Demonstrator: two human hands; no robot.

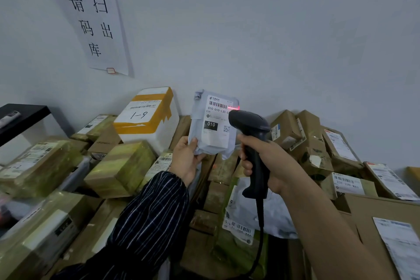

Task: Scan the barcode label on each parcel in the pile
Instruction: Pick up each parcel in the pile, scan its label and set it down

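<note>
My left hand holds a small white plastic mailer parcel upright by its lower left corner, above the pile. Its shipping label faces me, with a barcode near the top. My right hand grips a black corded barcode scanner just right of the parcel. The scanner's head points at the label, and a red scan line glows at the barcode's right end. Below both hands lies the pile of parcels, mostly taped cardboard boxes.
A white foam box with orange tape stands against the wall left of the held parcel. Labelled cardboard boxes are stacked on the right. A paper notice hangs on the wall. A black shelf sits at far left.
</note>
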